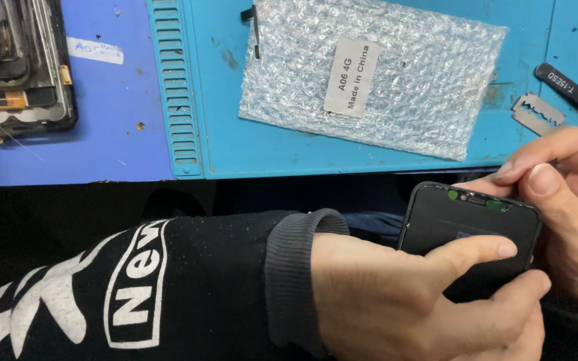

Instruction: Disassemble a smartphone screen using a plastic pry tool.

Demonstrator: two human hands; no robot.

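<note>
A black phone screen panel (459, 224) with small green tabs along its top edge is held low at the right, in front of the bench edge. My left hand (396, 301), coming out of a black sleeve with white print, grips the panel from below with the thumb across its glass. At the top right corner, my right hand (570, 194) pinches the panel's upper edge between thumb and forefinger.
A blue work mat (235, 147) carries a bubble-wrap pouch (376, 73) with a white label. A razor blade (536, 113) and black tweezers (573, 90) lie at the right. Stacked phone frames (15, 67) sit at the far left.
</note>
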